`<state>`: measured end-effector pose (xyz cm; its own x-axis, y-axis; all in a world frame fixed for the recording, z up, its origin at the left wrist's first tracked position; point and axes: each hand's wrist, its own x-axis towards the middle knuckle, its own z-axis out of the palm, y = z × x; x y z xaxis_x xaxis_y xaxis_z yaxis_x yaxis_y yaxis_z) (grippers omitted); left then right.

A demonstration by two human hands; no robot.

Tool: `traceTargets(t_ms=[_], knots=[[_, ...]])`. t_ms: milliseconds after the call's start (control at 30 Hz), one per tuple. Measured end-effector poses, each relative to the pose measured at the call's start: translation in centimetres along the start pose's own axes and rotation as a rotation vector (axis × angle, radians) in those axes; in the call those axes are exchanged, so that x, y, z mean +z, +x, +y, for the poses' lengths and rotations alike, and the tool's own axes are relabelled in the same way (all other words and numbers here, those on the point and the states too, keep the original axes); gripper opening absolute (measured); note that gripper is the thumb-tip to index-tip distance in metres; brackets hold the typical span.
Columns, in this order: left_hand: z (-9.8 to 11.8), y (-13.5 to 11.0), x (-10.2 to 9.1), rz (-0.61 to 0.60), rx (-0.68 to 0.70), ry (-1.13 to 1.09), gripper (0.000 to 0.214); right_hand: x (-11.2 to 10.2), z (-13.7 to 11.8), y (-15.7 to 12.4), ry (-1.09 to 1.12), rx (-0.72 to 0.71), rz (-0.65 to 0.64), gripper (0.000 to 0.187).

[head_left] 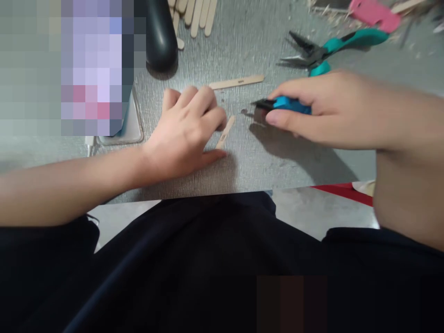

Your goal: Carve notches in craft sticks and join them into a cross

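Observation:
My left hand (189, 127) rests on the table with curled fingers. Its thumb and index finger close about a short wooden craft stick piece (227, 130), which lies slanted on the surface. Just beyond the knuckles is a longer craft stick (239, 82) with a small dark mark; its left end is hidden behind the fingers. In my right hand (333, 108) is a blue and black utility knife (289, 104), gripped between thumb and fingers. Its dark tip points left, slightly above the table and to the right of the short stick piece.
Pliers with teal handles (347, 44) lie open beyond my right hand. A pink tool (376, 15) sits among wood shavings at the top right. Several craft sticks (199, 16) lie at the top, beside a black rounded object (161, 37). A phone-like device (133, 122), partly blurred, is on the left.

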<state>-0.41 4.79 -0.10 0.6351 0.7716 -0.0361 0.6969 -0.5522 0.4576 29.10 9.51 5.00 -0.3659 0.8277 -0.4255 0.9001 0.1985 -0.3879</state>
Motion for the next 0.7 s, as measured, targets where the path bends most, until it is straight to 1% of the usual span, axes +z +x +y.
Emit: traceTargets(t_ms=[33, 67, 100, 133, 167, 233, 300, 433, 533, 600, 633, 700], knots=[[0.1, -0.2, -0.1, 0.025, 0.01, 0.017, 0.041, 0.1, 0.3, -0.5, -0.057, -0.034, 0.084, 0.021], [0.2, -0.5, -0.1, 0.036, 0.027, 0.025, 0.03, 0.3, 0.6, -0.9, -0.094, -0.067, 0.184, 0.027], [0.3, -0.8, -0.1, 0.055, 0.062, 0.037, 0.02, 0.6, 0.9, -1.2, -0.106, -0.098, 0.256, 0.032], [0.5, -1.1, -0.2, 0.083, 0.105, 0.065, 0.014, 1.0, 1.2, -1.3, -0.109, -0.114, 0.315, 0.033], [0.6, -1.4, -0.2, 0.12, 0.137, 0.112, 0.017, 1.5, 1.4, -1.2, -0.116, -0.121, 0.356, 0.033], [0.9, -1.8, -0.4, 0.166, 0.176, 0.235, 0.024, 2.5, 1.9, -0.8, -0.127, -0.077, 0.396, 0.034], [1.2, -2.0, -0.5, 0.177, 0.201, 0.3, 0.023, 3.2, 2.3, -0.4, -0.125, -0.039, 0.434, 0.035], [1.2, -1.7, -0.3, 0.182, 0.196, 0.278, 0.023, 3.6, 2.7, 0.0, -0.159, -0.053, 0.508, 0.034], [0.9, -1.5, -0.1, 0.212, 0.211, 0.242, 0.026, 3.4, 2.9, 0.0, -0.197, -0.074, 0.493, 0.037], [0.7, -1.4, 0.1, 0.213, 0.221, 0.174, 0.029, 3.0, 2.9, 0.0, -0.183, -0.07, 0.47, 0.04], [0.6, -1.3, 0.1, 0.211, 0.212, 0.096, 0.029, 2.6, 2.9, 0.0, -0.162, -0.068, 0.461, 0.041], [0.5, -1.2, 0.0, 0.219, 0.116, -0.138, 0.022, 1.6, 2.9, 0.3, -0.119, -0.08, 0.455, 0.038]])
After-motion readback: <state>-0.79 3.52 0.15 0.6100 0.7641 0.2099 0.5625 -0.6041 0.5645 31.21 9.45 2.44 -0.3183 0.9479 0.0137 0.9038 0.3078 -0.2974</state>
